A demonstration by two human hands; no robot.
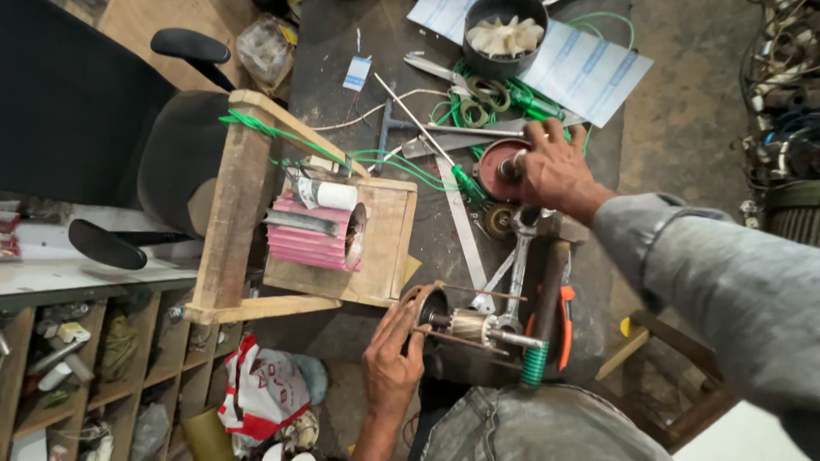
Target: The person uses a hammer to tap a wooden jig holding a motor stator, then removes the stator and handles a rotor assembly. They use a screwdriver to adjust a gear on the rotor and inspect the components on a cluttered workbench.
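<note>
My left hand (391,357) grips the end of a small motor rotor assembly (465,324) with a shaft and long bolts, held over my lap. My right hand (553,169) reaches out across the dark bench and rests on a round reddish motor end cover (493,171), fingers on its centre hub. A green-handled screwdriver (468,183) lies just left of the cover. A small gear-like bearing part (497,220) sits below it. Spanners (517,265) lie between the two hands.
A wooden winding frame (248,205) holds a pink coil former (307,235). Green wire (401,162), a black bowl with a white fan (504,38), papers (589,72), a hammer (551,277), orange pliers (565,329), an office chair (128,128) and shelves (85,367) surround the bench.
</note>
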